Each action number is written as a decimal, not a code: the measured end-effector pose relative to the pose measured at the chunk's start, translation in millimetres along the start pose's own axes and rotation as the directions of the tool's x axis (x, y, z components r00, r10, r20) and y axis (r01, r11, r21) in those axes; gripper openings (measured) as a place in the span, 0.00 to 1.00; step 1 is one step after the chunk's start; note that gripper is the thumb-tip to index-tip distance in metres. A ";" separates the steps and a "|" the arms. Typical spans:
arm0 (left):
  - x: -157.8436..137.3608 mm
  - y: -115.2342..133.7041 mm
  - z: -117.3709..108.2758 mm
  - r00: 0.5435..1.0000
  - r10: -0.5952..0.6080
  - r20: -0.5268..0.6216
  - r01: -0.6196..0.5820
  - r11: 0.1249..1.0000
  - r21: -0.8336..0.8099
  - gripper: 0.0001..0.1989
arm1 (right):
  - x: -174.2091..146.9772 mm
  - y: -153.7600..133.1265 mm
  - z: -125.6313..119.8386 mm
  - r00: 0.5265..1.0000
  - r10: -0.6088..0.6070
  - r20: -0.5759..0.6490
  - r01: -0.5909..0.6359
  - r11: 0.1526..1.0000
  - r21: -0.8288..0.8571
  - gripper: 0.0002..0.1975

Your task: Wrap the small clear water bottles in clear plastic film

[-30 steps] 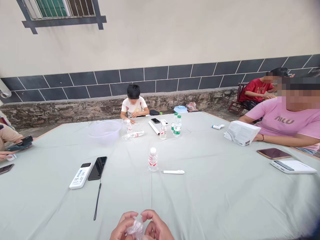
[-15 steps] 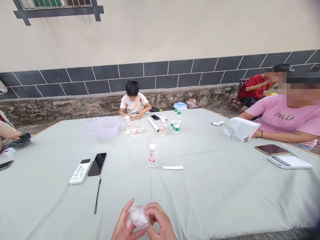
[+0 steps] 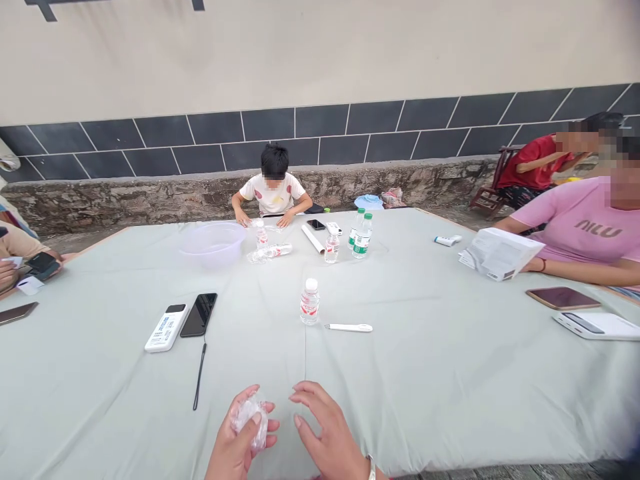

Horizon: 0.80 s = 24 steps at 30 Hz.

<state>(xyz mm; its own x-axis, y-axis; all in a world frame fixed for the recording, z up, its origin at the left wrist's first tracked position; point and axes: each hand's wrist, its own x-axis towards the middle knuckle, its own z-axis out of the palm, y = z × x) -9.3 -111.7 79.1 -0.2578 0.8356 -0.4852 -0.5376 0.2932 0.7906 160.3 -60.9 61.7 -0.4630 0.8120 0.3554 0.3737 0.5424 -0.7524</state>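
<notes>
A crumpled wad of clear plastic film (image 3: 251, 417) lies in my left hand (image 3: 239, 437), with the thumb pressed over it and the fingers curled behind. To its right, my right hand (image 3: 327, 427) is apart from the film, its thumb and fingers spread and nothing between them. Both hands are above the near edge of the cloth-covered table (image 3: 410, 387). Beyond them stands a small water bottle (image 3: 310, 303) with a white cap, upright. A white utility knife (image 3: 349, 328) lies just right of its base.
Left of my hands lie a white power bank (image 3: 167, 328) and a black phone (image 3: 199, 315) with a strap. Farther back are a clear basin (image 3: 213, 247), green-capped bottles (image 3: 363, 237) and a person (image 3: 274, 190). At right, another person (image 3: 590, 227) holds a white box (image 3: 500, 255).
My right hand has let go of the plastic film and drawn off to the right, fingers opening. My left hand has closed around the film and shifted left. The view has tilted slightly down.
</notes>
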 end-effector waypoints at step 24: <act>46.9 -0.1 -16.8 0.979 0.043 -0.201 -0.013 0.989 0.149 0.32 | 212.7 175.9 -4.3 0.727 0.657 -0.202 -0.677 0.734 -0.052 0.24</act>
<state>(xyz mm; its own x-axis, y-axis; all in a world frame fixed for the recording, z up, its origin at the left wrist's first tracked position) -34.8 -80.4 49.9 -0.4370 0.7369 -0.5158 -0.4088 0.3481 0.8436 131.0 208.2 7.3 0.0713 0.9898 -0.1236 0.6295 -0.1408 -0.7642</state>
